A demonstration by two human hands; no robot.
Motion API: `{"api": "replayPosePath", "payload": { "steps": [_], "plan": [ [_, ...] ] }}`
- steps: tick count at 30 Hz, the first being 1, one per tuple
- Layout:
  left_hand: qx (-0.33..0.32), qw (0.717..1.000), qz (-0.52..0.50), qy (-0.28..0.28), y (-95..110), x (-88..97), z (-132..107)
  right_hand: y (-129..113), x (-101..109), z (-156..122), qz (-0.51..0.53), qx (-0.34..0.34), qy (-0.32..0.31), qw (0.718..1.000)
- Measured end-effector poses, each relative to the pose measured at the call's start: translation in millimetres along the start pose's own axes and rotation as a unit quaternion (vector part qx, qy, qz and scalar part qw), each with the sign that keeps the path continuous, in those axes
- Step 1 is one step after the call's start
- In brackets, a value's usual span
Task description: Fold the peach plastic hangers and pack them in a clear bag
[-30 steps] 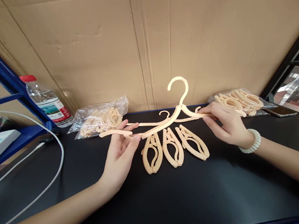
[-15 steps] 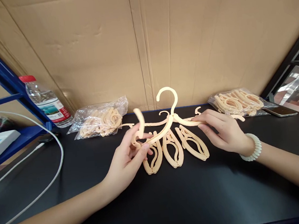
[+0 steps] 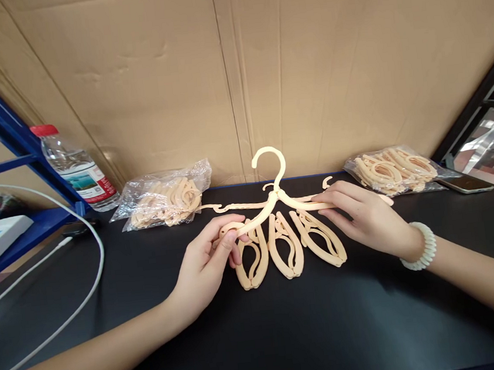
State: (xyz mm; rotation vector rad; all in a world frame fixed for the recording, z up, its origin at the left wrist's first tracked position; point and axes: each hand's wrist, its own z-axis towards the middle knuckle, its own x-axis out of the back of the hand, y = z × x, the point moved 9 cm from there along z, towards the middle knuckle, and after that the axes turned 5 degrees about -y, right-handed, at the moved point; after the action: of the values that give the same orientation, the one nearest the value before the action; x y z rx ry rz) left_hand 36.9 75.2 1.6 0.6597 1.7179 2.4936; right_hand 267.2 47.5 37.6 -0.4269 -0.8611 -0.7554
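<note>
A cream folding clothes hanger (image 3: pixel 261 217) is spread between my hands, its hook upright at the middle. My left hand (image 3: pixel 206 266) pinches the left arm near its end, thumb on top. On the other side my right hand (image 3: pixel 360 211) has its fingers closed on the right arm, covering part of it. Three folded hangers lie in a row just below: a left one (image 3: pixel 261 263), a middle one (image 3: pixel 298 256) and a right one (image 3: pixel 330 247). Behind the held hanger, another unfolded hanger (image 3: pixel 249 205) lies on the black table.
Clear bags of folded hangers lie at the back, a left bag (image 3: pixel 167 202) and a right bag (image 3: pixel 395 169). A phone (image 3: pixel 467 184) is beside the right bag. A water bottle (image 3: pixel 80 170) leans at left, near a white cable (image 3: pixel 99 271). Cardboard (image 3: pixel 236 80) stands behind.
The raised end piece of the hanger at my left hand has folded down out of sight. The hook has shifted slightly left, and my right fingers lie further over the right arm.
</note>
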Motion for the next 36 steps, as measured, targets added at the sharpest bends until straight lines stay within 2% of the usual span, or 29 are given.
{"api": "replayPosePath", "payload": {
  "steps": [5, 12, 15, 24, 31, 36],
  "plan": [
    [0.009, 1.000, -0.015, 0.015, -2, 2.2, 2, 1, 1, 1, -0.092, 0.001, -0.001, 0.996],
    [0.000, 1.000, -0.022, 0.022, 0, 1.3, 1, 3, 7, -2, -0.222, -0.075, 0.018, 0.972],
    [-0.004, 0.999, -0.024, 0.021, 1, 1.6, 1, -3, 9, -4, -0.268, -0.076, 0.030, 0.960],
    [-0.026, 1.000, -0.008, 0.010, 9, -0.9, -3, 1, 11, -3, -0.285, -0.126, 0.034, 0.949],
    [0.002, 1.000, -0.011, 0.010, 4, -0.7, -1, -7, 4, 2, -0.341, -0.083, 0.004, 0.936],
    [0.012, 1.000, -0.018, 0.022, 1, 1.1, 0, -19, 6, 2, -0.310, -0.013, 0.038, 0.950]
  ]
}}
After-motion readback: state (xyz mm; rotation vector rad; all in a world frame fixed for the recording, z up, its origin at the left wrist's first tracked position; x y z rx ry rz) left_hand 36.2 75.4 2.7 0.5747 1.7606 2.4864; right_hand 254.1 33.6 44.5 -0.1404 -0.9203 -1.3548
